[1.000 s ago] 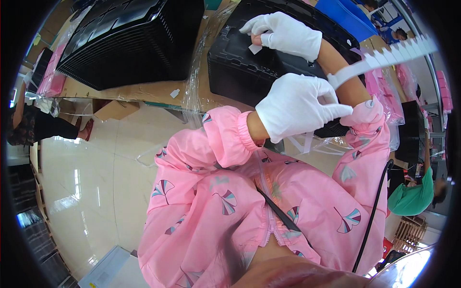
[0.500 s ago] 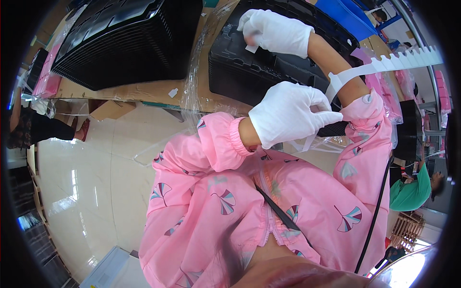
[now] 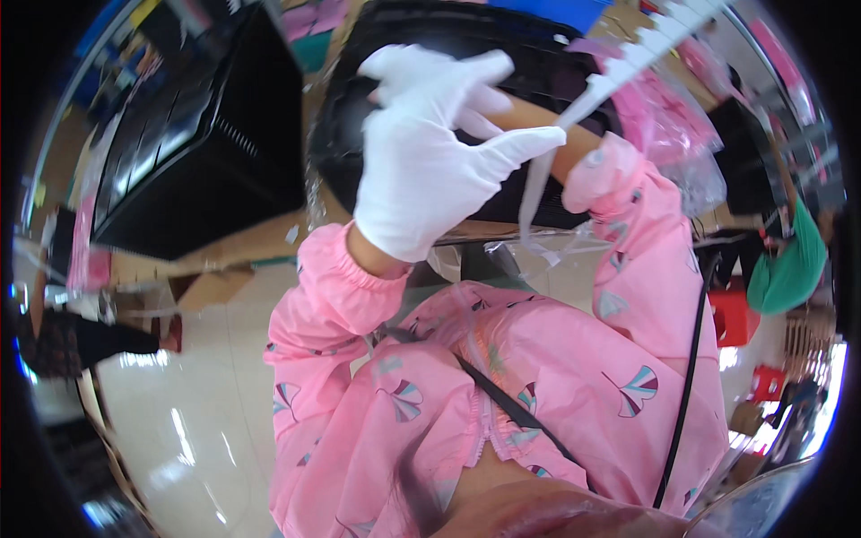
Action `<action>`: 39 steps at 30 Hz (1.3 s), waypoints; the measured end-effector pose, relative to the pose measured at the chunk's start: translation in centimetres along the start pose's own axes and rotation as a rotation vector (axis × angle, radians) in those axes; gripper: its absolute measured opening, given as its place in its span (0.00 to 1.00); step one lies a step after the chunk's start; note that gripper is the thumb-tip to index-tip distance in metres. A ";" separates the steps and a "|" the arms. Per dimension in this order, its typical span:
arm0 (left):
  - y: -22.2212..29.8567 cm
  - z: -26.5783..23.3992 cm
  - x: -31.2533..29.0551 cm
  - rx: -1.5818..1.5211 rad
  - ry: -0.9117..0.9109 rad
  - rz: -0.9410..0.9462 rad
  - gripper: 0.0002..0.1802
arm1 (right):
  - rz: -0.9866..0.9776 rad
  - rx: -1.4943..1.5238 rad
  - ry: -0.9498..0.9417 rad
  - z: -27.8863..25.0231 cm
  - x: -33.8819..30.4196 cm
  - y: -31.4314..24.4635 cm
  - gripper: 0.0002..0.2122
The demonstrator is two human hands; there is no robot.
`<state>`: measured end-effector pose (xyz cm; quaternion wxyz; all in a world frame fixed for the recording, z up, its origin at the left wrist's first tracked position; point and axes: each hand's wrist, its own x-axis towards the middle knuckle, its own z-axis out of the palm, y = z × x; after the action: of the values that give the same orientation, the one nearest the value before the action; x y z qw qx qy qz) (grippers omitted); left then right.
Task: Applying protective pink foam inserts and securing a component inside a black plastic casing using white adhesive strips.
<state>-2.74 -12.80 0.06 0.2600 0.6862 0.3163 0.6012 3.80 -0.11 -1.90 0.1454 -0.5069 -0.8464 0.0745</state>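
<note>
the left hand [image 3: 421,166] has risen to overlap the right hand [image 3: 404,65], bringing both over the black crate [image 3: 430,25]; left fingers spread wide, right grip impossible to tell; the notched white strip [image 3: 619,73] passes beside the left hand's thumb.

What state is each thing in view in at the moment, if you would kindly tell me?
Left hand: open, fingers spread
Right hand: partly hidden behind the left hand, grip unclear
White strip: bent, hanging past the left hand
Right crate: partly hidden by the hands
Left crate: lid state unclear
Jacket: worn, neck open
Pink plastic: crumpled
</note>
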 end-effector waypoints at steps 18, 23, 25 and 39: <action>-0.7 1.7 4.7 -0.195 -0.147 -0.358 0.10 | -0.004 0.132 0.615 -5.6 -7.5 7.8 0.10; -1.7 3.4 5.1 -0.155 -0.122 -0.315 0.11 | -0.274 0.417 0.887 -6.9 -14.0 6.6 0.09; -1.7 3.8 5.3 -0.155 -0.129 -0.331 0.11 | -0.471 0.164 0.838 -7.1 -15.1 6.0 0.11; -3.6 5.3 5.4 -0.141 -0.098 -0.323 0.12 | -0.556 -0.125 0.794 -6.8 -14.5 5.9 0.11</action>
<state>2.47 -6.22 0.22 0.4158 0.6349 0.3666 0.5382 17.37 -10.17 0.44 0.4409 -0.2586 -0.8316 -0.2172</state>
